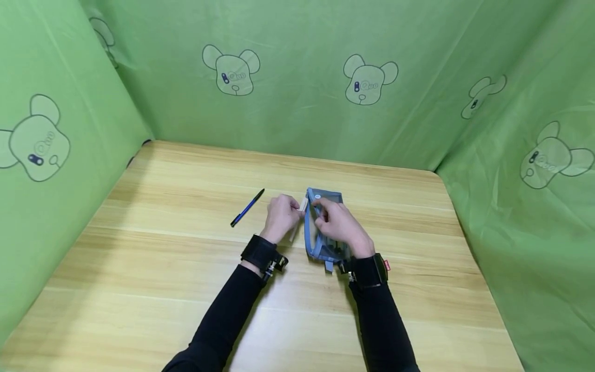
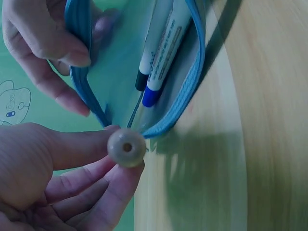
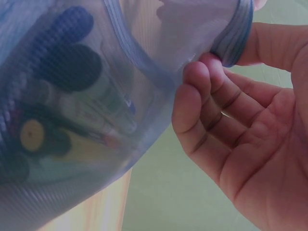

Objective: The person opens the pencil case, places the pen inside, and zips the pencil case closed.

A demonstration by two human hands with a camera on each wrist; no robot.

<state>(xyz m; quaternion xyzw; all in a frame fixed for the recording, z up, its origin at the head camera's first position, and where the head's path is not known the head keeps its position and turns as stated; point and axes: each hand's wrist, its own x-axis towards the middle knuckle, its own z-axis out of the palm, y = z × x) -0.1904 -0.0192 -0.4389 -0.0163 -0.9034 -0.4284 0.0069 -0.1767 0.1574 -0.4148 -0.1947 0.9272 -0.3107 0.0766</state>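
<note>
My left hand (image 1: 281, 217) pinches a slim whitish stick (image 1: 303, 204) between thumb and fingers. Its round end (image 2: 126, 147), with a small hole in the middle, faces the left wrist camera. Just beyond it gapes a blue mesh zip pencil case (image 1: 307, 235). The fingers and thumb of my right hand (image 1: 339, 225) grip the zippered edge (image 3: 236, 36) of its opening. Inside lie a blue-capped white marker (image 2: 168, 53) and a dark-capped one (image 2: 153, 43). Through the mesh in the right wrist view, a yellow pen-like thing (image 3: 32, 134) shows among several others.
A blue pen with black ends (image 1: 247, 207) lies on the wooden table (image 1: 176, 268), left of the hands. Green cloth (image 1: 297, 113) with bear-head prints stands round the back and sides. A short blue tab (image 1: 329, 266) sticks out from the case's near end.
</note>
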